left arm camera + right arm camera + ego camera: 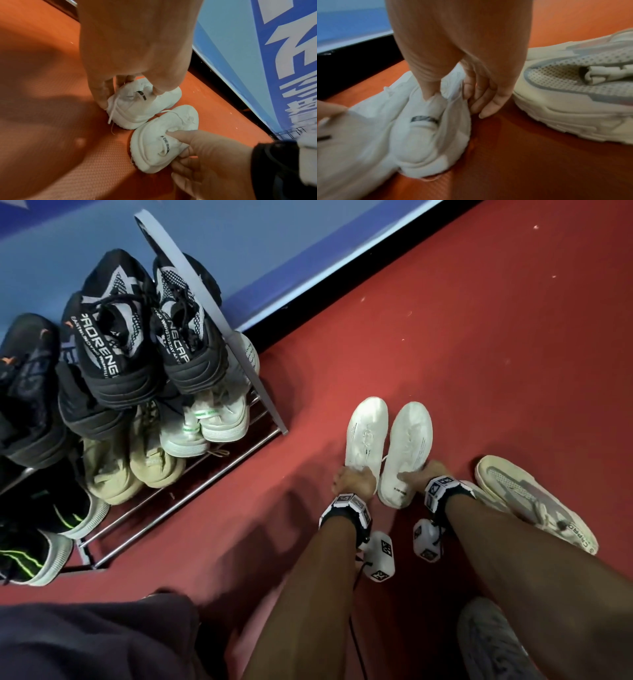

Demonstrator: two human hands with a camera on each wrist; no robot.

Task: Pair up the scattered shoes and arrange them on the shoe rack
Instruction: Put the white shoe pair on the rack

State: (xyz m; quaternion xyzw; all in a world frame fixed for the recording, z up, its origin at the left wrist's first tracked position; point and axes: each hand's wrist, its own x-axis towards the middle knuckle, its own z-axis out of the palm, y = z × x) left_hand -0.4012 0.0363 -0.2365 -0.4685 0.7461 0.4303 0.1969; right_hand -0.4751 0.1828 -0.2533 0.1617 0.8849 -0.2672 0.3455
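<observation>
Two white knit shoes stand side by side on the red floor, toes pointing away from me. My left hand (354, 479) grips the heel of the left white shoe (366, 433); in the left wrist view this hand (130, 94) pinches the collar of that shoe (137, 108). My right hand (419, 472) grips the heel of the right white shoe (407, 446), and in the right wrist view the hand (453, 100) has its thumb inside the collar of the shoe (426, 128). The shoe rack (191, 491) stands to the left, apart from both hands.
The rack holds black-and-grey sneakers (137, 330) on top, with beige shoes (137, 467) and white shoes (205, 422) below. A cream-and-grey mesh sneaker (534, 501) lies right of my right hand. Another grey shoe (493, 642) sits under my right forearm. A blue wall panel (274, 251) borders the floor.
</observation>
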